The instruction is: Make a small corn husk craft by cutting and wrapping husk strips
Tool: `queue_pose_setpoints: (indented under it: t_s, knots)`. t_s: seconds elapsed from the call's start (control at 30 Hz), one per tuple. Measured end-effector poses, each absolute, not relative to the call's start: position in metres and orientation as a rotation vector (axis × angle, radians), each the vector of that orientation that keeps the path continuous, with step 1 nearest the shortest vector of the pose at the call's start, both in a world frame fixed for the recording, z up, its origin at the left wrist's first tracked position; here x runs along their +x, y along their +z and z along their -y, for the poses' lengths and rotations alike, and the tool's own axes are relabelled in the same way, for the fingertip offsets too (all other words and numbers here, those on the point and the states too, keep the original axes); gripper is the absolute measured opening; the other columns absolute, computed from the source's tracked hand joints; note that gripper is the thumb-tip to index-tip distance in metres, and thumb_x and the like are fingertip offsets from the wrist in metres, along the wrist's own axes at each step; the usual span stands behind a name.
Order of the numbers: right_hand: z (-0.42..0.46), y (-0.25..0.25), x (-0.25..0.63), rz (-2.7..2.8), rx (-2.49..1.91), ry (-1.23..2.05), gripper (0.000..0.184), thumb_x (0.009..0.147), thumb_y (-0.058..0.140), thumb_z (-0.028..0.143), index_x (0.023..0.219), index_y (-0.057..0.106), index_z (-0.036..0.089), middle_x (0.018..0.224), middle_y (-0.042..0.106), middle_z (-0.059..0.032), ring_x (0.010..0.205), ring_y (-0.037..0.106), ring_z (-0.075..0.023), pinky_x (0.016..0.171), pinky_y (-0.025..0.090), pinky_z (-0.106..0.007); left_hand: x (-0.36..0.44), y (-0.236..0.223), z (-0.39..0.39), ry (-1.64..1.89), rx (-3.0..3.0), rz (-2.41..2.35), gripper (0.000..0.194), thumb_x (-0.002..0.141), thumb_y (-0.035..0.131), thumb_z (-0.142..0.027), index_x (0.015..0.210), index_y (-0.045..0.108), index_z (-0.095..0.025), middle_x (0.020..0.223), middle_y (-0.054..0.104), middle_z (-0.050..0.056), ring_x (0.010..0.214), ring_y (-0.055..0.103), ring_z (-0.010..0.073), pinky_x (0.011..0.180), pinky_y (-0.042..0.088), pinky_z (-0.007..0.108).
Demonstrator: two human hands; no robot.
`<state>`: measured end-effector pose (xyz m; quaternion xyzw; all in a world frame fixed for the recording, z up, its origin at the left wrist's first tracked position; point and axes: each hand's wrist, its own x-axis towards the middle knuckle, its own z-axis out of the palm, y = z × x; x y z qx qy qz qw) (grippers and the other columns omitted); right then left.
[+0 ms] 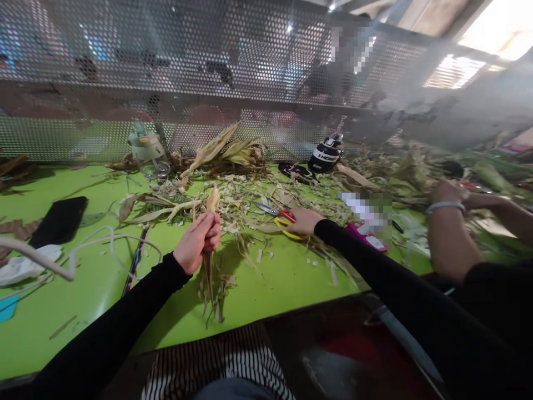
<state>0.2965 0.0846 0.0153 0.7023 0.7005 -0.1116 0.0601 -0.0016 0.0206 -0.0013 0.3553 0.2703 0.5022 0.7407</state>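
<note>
- Phone [60, 221], dark, one; flat on the green surface [258, 297], well to the left of the left fingers [213, 230].
- Cable [45, 263], white, looped; between the phone and the left fingers, its thick end lying farther left.
- Bottle [147, 151], clear, pale lid; beyond the left fingers and left of them.
- Left hand [194, 244]; fingers clamped together on the husk bundle [213, 201].
- Husk bundle, straw-coloured; pale end projecting above the left fingers, ragged strands hanging below them. Step in hand, as judged: piece held up for trimming, tool within reach.
- Husk pile [235, 153], dry, loose; well beyond the left fingers.
- Scissors [268, 209], red and yellow handles; metal blades left of the right fingers [296, 225], pointing toward the left-hand side, apart from the husk bundle.
- Right hand [307, 221]; fingers touching the scissors' handles. Whether clamped or merely resting, and whether taking up or laying down, cannot be told. Next move, if a cut, calls for a settled grip in both loops and blades kept off the left fingers.
- Container [325, 156], black, white lettering; beyond the right fingers, slightly right.
- Co-worker's hand [448, 191]; well right of the right fingers.
</note>
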Motion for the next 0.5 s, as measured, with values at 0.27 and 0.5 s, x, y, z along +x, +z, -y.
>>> queue_pose_setpoints:
  t_s: [0.27,0.5]
  knots:
    - [-0.072,0.056,0.311,-2.237,2.124,-1.252,0.041,0.079,0.049,0.056,0.095,0.055,0.019,0.063,0.048,0.0026,0.049,0.043,-0.0083,0.045,0.036,-0.021,-0.001,-0.003,-0.021,1.072,0.819,-0.624,0.023,0.083,0.056,-0.036,0.078,0.047,-0.016,0.054,0.026,-0.010,0.038,0.018,0.0004,0.037,0.014,0.012]
    - [-0.058,0.052,0.297,-2.136,1.930,-2.247,0.048,0.073,0.057,0.062,0.088,0.056,0.017,0.066,0.043,0.0026,0.046,0.030,-0.0046,0.035,0.025,-0.016,0.001,-0.005,-0.017,1.028,0.860,-0.614,0.024,0.084,0.054,-0.039,0.079,0.047,-0.016,0.054,0.025,-0.009,0.039,0.015,0.0006,0.038,0.012,0.013]
